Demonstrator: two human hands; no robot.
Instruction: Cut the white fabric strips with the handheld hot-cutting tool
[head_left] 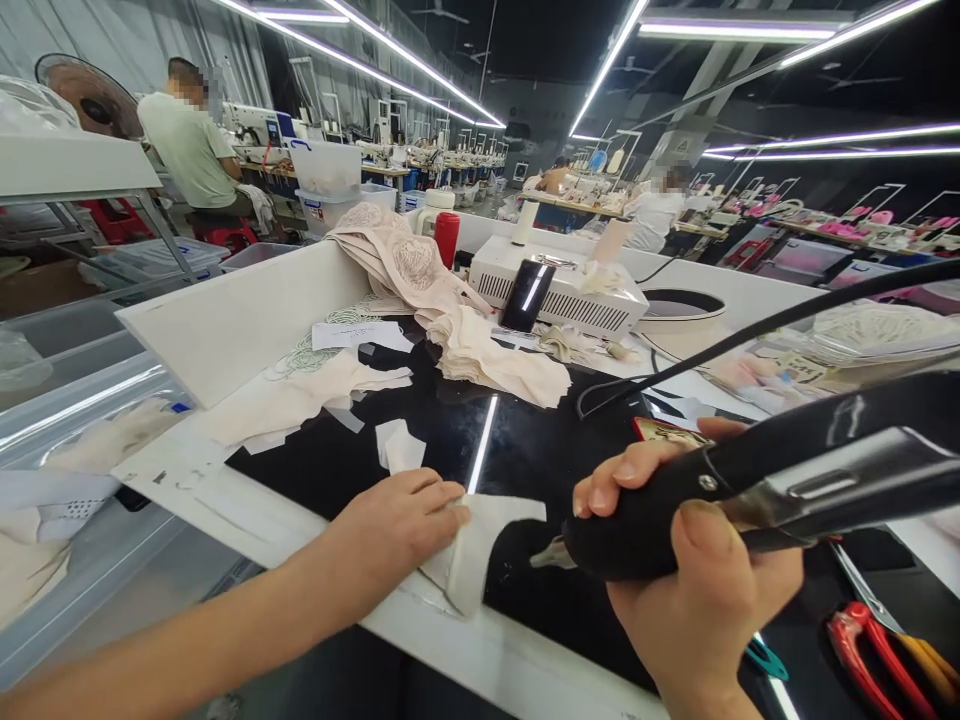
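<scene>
My left hand (409, 530) presses its bunched fingers onto a cream cut fabric piece (480, 560) lying at the near edge of the black work surface (540, 450). My right hand (697, 590) is wrapped around a thick black corded hand tool (645, 530) with a long metal lever along its side. The tool's narrow metal tip (553, 555) points left, a short gap from the fabric. Just beyond my left hand is a small white scrap piece (401, 447). A stack of cream fabric pieces (502, 360) lies further back, and more flat cream pieces (315, 395) are at the left.
Red-handled scissors (862, 640) lie at lower right. Behind the surface stand a white vented box (555, 285), a dark phone (528, 295) and a red bottle (446, 240). A black cable (750, 345) arcs across the right. Other people sit at sewing machines further off.
</scene>
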